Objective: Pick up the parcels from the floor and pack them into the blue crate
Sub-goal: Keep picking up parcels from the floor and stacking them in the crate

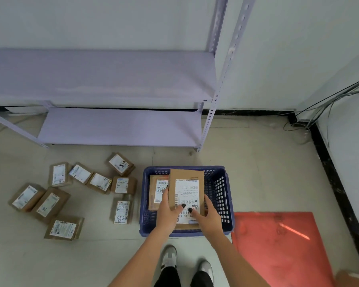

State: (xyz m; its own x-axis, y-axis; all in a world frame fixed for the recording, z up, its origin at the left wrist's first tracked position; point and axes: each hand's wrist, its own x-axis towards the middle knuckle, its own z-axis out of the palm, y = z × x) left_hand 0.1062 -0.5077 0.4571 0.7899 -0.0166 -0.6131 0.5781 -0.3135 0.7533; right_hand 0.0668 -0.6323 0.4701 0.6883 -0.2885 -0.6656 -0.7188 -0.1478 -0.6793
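A blue crate [220, 195] stands on the floor in front of my feet. Over its middle I hold a brown cardboard parcel [186, 183] with a white label. My left hand [168, 212] grips its left edge, thumb on the label. My right hand [207, 214] grips its lower right edge, thumb on the label too. Another labelled parcel [157, 190] lies inside the crate at the left, partly hidden by the held one. Several brown parcels lie scattered on the floor to the left, the nearest [121, 211] beside the crate.
A pale metal shelf rack [120, 127] stands against the wall behind the parcels. A red mat [282, 245] lies right of the crate. Cables [311, 121] run down the right corner. My shoes [170, 257] are just below the crate.
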